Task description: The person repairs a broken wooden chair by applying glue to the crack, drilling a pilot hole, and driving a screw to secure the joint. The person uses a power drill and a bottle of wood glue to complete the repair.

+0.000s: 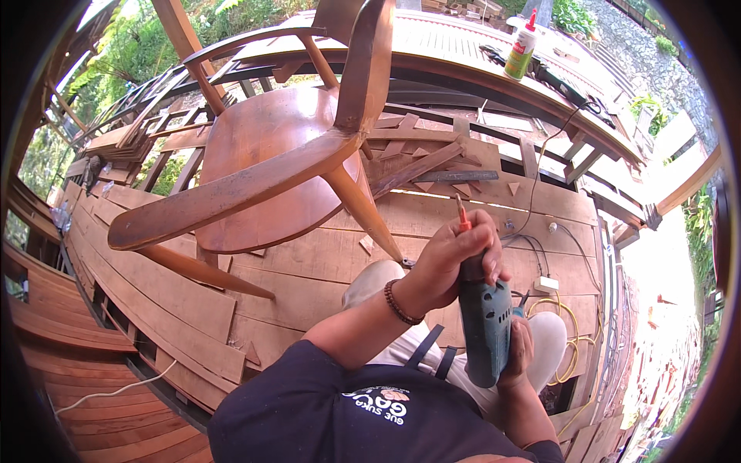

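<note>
My left hand (pixel 448 255) is closed around the dark nose of a teal corded power drill (pixel 486 332), just below an upright bit with an orange sleeve (pixel 463 213). My right hand (pixel 515 347) grips the drill's handle lower down, partly hidden by the body. Ahead and to the left stands a wooden armchair (pixel 270 147), with a curved armrest, a brown seat and splayed tapered legs. The drill is apart from the chair, right of its nearest front leg (pixel 363 204).
A long ledge (pixel 432 54) behind the chair holds a green-and-white bottle (pixel 519 55) and a dark tool (pixel 559 83). Loose board offcuts (pixel 432 162) lie on the plank floor (pixel 293 262). Cables, a yellow hose (pixel 575 347) and a white power strip (pixel 546 283) lie at right.
</note>
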Available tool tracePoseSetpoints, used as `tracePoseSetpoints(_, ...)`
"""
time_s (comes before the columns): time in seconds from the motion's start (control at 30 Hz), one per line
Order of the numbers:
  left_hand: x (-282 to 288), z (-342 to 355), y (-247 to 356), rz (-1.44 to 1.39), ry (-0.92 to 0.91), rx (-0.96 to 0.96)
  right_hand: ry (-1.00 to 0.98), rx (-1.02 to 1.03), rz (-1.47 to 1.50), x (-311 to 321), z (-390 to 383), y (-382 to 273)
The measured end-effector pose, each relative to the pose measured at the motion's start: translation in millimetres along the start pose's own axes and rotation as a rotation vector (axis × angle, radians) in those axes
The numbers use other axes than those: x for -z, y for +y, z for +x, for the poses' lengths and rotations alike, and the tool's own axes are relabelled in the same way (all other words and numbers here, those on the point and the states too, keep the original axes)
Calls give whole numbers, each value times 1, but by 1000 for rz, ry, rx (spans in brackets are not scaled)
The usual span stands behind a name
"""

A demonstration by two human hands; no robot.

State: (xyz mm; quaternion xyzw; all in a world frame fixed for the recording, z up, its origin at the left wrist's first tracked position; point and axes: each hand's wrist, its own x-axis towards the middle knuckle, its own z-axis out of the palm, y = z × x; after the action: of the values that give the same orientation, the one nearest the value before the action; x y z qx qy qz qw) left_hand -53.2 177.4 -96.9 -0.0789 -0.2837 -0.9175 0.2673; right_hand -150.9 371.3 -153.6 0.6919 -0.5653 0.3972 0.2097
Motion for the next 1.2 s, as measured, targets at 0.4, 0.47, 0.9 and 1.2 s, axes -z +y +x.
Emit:
tracePoseSetpoints(0.4, -38, 0, 68, 323, 237, -130, 32, -79, 163, -26, 45, -17)
tracePoseSetpoints(0.47, -47, 10, 86, 420, 255, -171, 48, -154, 185, -31, 62, -23)
tracePoseSetpoints(0.9, -53, 60, 240, 1629, 347, -568, 324, -711, 1746, -92, 113, -8)
tracePoseSetpoints(1.2, -21, 86, 231, 1633, 302, -153, 425, -779, 2106, -175, 68, -14)
